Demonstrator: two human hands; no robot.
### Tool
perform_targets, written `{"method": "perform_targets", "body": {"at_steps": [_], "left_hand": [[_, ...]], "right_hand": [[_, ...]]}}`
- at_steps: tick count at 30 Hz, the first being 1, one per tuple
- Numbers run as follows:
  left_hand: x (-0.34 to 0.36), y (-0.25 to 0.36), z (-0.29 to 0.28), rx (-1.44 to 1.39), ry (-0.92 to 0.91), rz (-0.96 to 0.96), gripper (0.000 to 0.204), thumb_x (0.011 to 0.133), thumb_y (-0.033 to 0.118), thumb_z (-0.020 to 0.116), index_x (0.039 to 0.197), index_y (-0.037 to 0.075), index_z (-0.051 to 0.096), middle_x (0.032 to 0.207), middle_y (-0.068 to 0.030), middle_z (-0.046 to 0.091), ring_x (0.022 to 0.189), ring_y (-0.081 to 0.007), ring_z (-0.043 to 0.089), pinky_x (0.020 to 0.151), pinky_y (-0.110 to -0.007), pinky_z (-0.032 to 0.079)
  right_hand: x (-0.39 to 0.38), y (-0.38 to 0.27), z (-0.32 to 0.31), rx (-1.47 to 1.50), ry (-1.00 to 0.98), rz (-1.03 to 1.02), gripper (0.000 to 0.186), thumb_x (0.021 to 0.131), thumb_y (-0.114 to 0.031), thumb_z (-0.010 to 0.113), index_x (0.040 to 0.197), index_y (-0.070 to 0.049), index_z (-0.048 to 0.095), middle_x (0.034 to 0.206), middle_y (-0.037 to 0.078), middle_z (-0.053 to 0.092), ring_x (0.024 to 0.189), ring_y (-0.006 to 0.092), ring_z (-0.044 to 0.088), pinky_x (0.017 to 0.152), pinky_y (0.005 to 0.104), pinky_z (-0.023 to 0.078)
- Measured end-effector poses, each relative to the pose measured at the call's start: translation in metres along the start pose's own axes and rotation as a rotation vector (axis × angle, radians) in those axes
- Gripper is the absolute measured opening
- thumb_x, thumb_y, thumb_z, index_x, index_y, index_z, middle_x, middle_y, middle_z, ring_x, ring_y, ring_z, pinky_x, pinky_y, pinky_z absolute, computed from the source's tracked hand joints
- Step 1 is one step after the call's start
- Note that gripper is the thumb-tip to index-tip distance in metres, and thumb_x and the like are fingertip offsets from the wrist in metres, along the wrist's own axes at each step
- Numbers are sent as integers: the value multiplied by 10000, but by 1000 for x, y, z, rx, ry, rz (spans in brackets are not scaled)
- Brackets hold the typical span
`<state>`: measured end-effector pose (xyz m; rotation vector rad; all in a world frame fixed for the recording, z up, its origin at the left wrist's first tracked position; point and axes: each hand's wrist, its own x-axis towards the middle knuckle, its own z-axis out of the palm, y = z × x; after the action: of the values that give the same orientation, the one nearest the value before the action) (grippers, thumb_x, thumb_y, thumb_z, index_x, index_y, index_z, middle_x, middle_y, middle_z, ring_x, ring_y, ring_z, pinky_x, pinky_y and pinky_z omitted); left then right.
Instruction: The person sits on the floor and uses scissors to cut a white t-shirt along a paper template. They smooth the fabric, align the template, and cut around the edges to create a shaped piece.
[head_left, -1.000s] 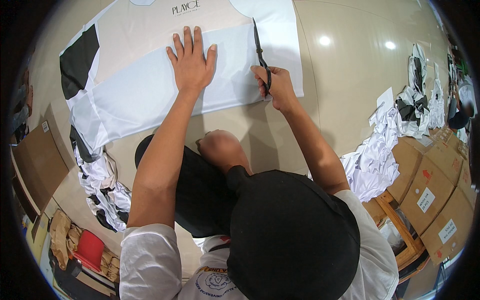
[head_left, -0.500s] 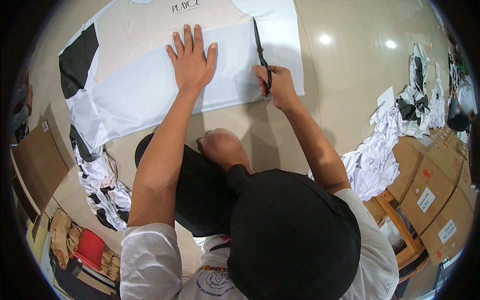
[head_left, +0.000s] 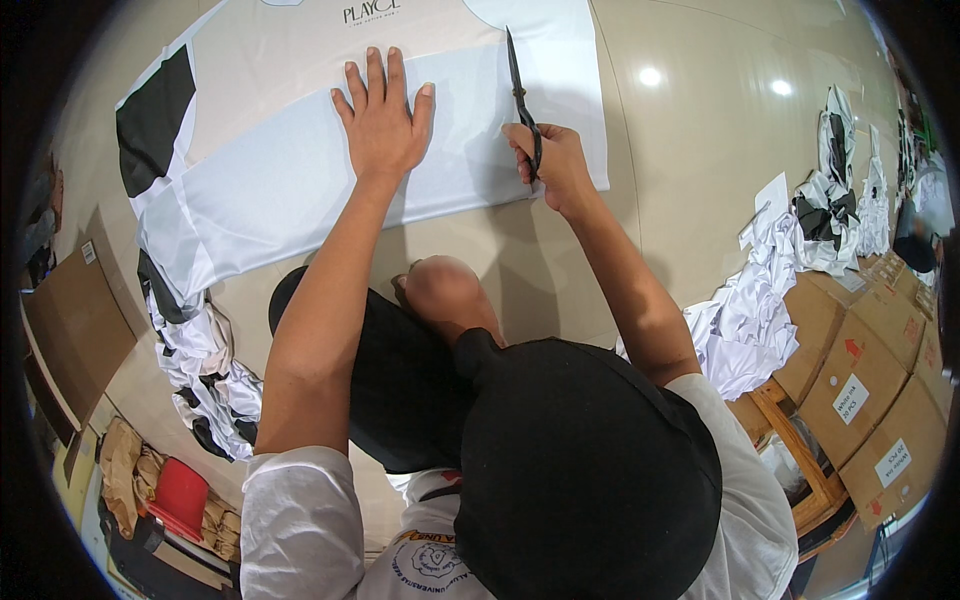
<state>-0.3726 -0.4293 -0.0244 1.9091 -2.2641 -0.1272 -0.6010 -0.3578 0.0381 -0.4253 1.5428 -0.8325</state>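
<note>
A large sheet of white and pale beige fabric (head_left: 270, 215) with a black patch at its left lies on the tiled floor. My left hand (head_left: 385, 130) rests flat on it, fingers spread, below a dark printed mark. In my right hand (head_left: 555, 165) is a pair of black scissors (head_left: 518, 85), gripped by the handles. Their blades point away from me and look closed together, the tip by the curved edge where the beige part meets white. The scissors lie over the fabric's right part, right of my left hand.
Crumpled white and black fabric scraps (head_left: 205, 350) lie at the left, with more white scraps (head_left: 745, 330) at the right. Stacked cardboard boxes (head_left: 850, 400) stand at the lower right beside a wooden frame (head_left: 800, 460). A brown cardboard panel (head_left: 80, 310) leans at the left.
The scissors and my right hand have shifted slightly away from me, the tip reaching a little farther up the fabric. My left hand stays nearly in place.
</note>
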Motion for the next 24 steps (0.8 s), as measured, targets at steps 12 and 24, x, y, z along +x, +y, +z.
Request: {"method": "perform_targets", "body": {"at_steps": [12,24], "left_hand": [[0,1,-11,-61,-22,-23,739,1110,525,427,1716,118,308,1781,-187,259,1643,-474,154,1313,-670,78],[2,5,-17,-41,-59,-40,733,1129,537,374,1715,101,307,1791,-167,233,1653,-447,140,1322,-656,85]], "right_hand": [[-1,-3,-13,-4,-90,34,377,899,-332,838,791,-17,663,661,27,581,515,133,527,475,318,398],[64,-102,-109,-699,-297,7,373,867,-346,862,727,-50,684,600,1,567,493,91,518,461,274,388]]}}
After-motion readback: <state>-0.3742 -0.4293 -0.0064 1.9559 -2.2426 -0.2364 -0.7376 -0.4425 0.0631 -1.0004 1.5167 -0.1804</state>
